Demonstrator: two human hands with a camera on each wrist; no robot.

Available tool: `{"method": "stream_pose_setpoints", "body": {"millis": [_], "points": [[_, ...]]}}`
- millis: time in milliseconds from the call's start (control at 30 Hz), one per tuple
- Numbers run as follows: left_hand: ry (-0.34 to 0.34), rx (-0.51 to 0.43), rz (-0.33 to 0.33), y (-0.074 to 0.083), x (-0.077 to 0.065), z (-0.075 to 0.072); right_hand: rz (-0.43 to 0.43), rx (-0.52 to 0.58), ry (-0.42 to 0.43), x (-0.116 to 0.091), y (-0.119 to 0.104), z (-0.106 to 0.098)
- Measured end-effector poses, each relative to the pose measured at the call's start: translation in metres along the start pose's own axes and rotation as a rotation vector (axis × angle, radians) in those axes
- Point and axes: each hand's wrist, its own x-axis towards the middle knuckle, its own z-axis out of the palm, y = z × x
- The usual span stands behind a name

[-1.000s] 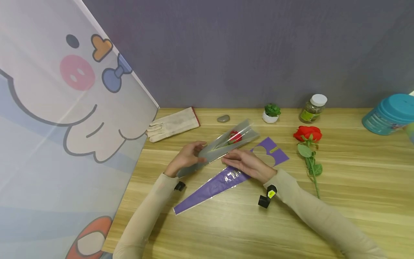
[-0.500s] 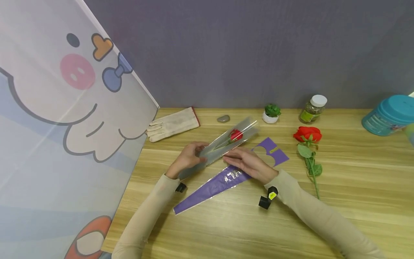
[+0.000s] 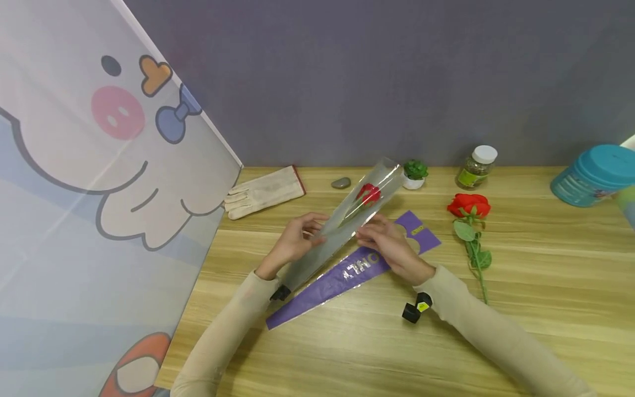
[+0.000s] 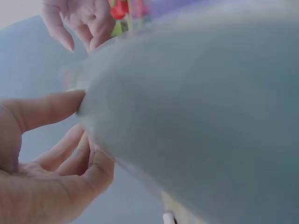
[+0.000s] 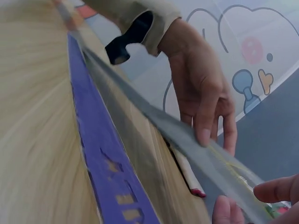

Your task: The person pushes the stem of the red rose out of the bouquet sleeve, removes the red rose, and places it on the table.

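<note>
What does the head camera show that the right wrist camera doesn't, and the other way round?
Only the head view shows the potted plant, the lidded jar, the blue tub, the stone and the loose rose.

Only the right wrist view gives a low, side-on look at the clear sleeve slanting above the table; I see no extra object.

Both share that sleeve, the purple sleeve, the glove, the left hand and the right hand.

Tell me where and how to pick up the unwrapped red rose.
Likely the bare lower stem, below the leaves, approached from the near side and pinched across: it lies with its red bloom at the far end, leaving this slim stretch nearest and uncovered.
</note>
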Motion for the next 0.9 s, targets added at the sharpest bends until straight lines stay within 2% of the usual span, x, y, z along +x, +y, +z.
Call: {"method": "stream_pose_setpoints", "body": {"millis": [200, 567, 767, 900], "points": [[0.006, -0.113, 0.001, 0.011, -0.001, 0.007, -0.103, -0.094, 0.047, -0.007, -0.003, -0.004], [-0.031, -0.253, 0.071, 0.030, 0.003, 0.017, -0.277, -0.115, 0.082, -0.016, -0.013, -0.013], [-0.095, -0.325, 0.124, 0.038, 0.004, 0.027, -0.294, -0.122, 0.105, -0.023, -0.019, -0.020], [-0.134, -0.341, 0.152, 0.042, 0.005, 0.033, -0.298, -0.147, 0.112, -0.027, -0.022, -0.024]]}}
